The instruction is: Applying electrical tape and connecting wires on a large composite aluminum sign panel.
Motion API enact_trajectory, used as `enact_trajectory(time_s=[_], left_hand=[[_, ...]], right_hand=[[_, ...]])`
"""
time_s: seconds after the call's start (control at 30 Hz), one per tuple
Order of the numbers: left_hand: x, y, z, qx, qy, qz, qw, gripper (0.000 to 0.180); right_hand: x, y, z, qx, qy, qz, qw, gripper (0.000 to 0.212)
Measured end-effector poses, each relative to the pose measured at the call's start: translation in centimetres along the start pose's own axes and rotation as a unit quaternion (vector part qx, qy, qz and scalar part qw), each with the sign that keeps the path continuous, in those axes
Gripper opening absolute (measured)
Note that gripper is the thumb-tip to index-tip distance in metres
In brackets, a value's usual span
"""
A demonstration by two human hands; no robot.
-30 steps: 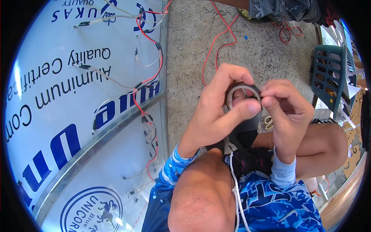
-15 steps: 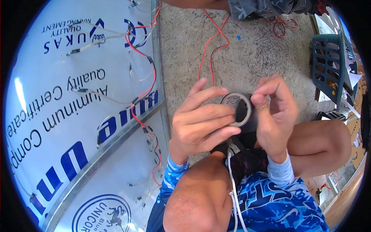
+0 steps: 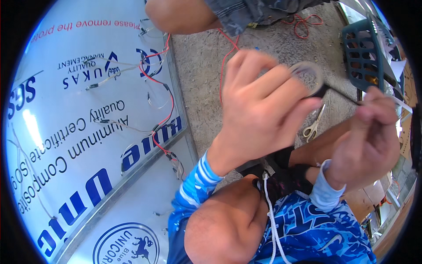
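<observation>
My left hand (image 3: pixel 259 110) grips a roll of black tape (image 3: pixel 321 77), its fingers and thumb closed on the near side of the ring. A narrow dark strip of tape (image 3: pixel 345 96) stretches taut from the roll toward the lower right. At its other end my right hand (image 3: pixel 367 141), slightly blurred, pinches the strip between thumb and fingers. Both hands are in the air above my bent knees. Scissors with pale handles (image 3: pixel 311 131) lie on the floor below, between the hands.
A large white printed panel (image 3: pixel 79 141) with a metal frame lies left, with red and black wires (image 3: pixel 170 108) and small clear leads along it. Another person's leg (image 3: pixel 180 16) is at the top. A dark green basket (image 3: pixel 351 66) stands right on the concrete floor (image 3: pixel 198 66).
My hands have moved apart: the left up with the roll, the right out to the lower right, drawing out a strip. The scissors have come into view. The other person's leg shows more.
</observation>
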State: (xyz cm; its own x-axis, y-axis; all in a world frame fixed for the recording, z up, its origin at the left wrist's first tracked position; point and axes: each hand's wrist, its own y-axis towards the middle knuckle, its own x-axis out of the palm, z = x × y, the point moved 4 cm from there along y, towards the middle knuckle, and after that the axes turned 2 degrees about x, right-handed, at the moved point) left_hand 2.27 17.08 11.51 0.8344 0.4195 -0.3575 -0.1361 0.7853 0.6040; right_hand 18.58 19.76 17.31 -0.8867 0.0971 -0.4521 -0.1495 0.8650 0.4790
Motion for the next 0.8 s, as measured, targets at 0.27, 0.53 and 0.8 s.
enact_trajectory(time_s=[0.27, 0.53, 0.8], left_hand=[[2.1, 9.6, 5.5, -0.001, 0.103, -0.059, 0.993, 0.020], [4.4, 9.9, 11.1, 0.092, -0.272, -0.103, 0.952, 0.031], [3.3, 9.8, 12.0, 0.166, -0.333, -0.059, 0.926, 0.041]], right_hand=[[-10.6, 0.6, -4.7, -0.068, 0.026, 0.202, 0.977, 0.018], [-14.8, 4.0, -6.1, -0.166, -0.044, 0.112, 0.979, 0.023], [-12.4, 8.3, -10.5, -0.295, -0.104, -0.123, 0.942, 0.020]])
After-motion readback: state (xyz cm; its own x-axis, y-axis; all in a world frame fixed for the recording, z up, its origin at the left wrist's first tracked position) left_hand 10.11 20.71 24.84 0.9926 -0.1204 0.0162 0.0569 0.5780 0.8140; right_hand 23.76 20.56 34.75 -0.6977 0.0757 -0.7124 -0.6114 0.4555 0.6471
